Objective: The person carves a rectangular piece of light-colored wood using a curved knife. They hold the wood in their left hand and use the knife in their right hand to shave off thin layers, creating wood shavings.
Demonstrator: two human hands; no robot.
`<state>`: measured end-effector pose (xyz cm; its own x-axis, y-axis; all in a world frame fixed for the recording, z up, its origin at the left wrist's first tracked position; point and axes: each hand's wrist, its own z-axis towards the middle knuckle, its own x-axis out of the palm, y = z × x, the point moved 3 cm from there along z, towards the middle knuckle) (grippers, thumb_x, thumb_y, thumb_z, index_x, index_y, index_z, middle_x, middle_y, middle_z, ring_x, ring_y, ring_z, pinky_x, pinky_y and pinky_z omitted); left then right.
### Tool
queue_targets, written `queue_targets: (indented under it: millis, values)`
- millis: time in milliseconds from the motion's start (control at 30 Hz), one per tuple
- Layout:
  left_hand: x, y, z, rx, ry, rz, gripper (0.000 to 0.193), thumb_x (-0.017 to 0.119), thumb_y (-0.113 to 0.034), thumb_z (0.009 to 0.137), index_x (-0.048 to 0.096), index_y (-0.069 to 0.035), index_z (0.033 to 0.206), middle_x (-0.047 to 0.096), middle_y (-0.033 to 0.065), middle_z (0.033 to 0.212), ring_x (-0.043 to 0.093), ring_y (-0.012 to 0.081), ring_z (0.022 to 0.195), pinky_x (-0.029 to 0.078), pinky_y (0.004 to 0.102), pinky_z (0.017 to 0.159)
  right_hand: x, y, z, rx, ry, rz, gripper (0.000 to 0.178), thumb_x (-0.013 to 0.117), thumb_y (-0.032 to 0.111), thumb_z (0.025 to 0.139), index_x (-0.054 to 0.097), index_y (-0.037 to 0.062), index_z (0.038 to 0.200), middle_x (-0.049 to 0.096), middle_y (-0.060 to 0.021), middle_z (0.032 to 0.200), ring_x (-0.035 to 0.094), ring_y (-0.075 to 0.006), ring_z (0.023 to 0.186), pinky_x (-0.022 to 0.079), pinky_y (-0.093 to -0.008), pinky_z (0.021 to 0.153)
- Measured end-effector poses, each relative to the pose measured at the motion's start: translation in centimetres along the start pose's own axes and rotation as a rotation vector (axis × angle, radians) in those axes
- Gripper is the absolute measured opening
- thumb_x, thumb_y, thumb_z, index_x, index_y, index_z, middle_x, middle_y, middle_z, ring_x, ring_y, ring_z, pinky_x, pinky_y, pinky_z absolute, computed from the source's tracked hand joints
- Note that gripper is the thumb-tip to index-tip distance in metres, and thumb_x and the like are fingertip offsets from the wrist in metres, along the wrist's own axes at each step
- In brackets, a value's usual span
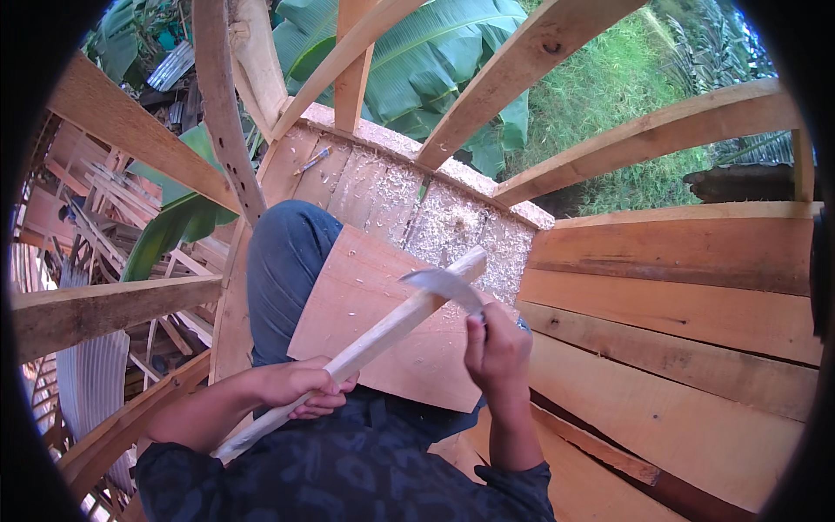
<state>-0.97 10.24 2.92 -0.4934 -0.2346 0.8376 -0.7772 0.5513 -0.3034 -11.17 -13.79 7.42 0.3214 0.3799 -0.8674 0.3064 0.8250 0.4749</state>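
Note:
My left hand (315, 386) is closed around the lower part of a long pale wooden stick (383, 335), which slants up and to the right across my lap. In my closed right hand (500, 344) is a curved knife (445, 285); its grey blade lies across the stick near the upper end. The fist hides most of the knife's handle. Beneath the stick, a flat reddish wooden board (348, 278) rests over my legs, with a few small shavings on it.
Wood shavings (452, 217) cover much of the plank floor (352, 187) ahead. A small slim tool (313, 160) lies there at the left. Wooden beams (522, 65) rise around the platform, and a plank wall (670, 300) stands at the right. Scrap wood (104, 204) lies lower left.

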Motion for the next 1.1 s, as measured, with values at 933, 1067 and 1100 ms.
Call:
queue_targets:
  millis: [933,1067,1100]
  values:
    - [-0.6,1.4,0.1,0.056,-0.005,-0.091,0.013,0.047,-0.017,0.087,0.037,-0.009,0.086,0.035,-0.0024,0.054,0.036,0.008,0.04,0.033,0.0232,0.038,0.6,-2.4,0.7,0.161,0.026,-0.007,0.025,0.059,0.021,0.089,0.05,0.0045,0.072,0.051,-0.0145,0.056,0.054,-0.0328,0.05,0.042,-0.0399,0.047]
    - [-0.3,1.1,0.3,0.05,-0.011,-0.086,0.013,0.047,-0.018,0.086,0.037,-0.009,0.085,0.035,-0.0026,0.054,0.036,0.0077,0.04,0.033,0.0228,0.038,1.5,-0.8,-0.8,-0.023,0.124,-0.011,0.025,0.061,0.022,0.087,0.051,0.0046,0.073,0.053,-0.0147,0.059,0.056,-0.0328,0.051,0.043,-0.0395,0.048]
    - [-0.2,0.9,0.4,0.04,-0.018,-0.087,0.013,0.047,-0.018,0.085,0.037,-0.009,0.085,0.035,-0.0026,0.054,0.036,0.0076,0.04,0.033,0.0227,0.038,1.6,-1.5,-0.5,-0.008,0.078,-0.045,0.025,0.061,0.023,0.087,0.051,0.0048,0.073,0.053,-0.0144,0.059,0.056,-0.0325,0.051,0.043,-0.0395,0.048]
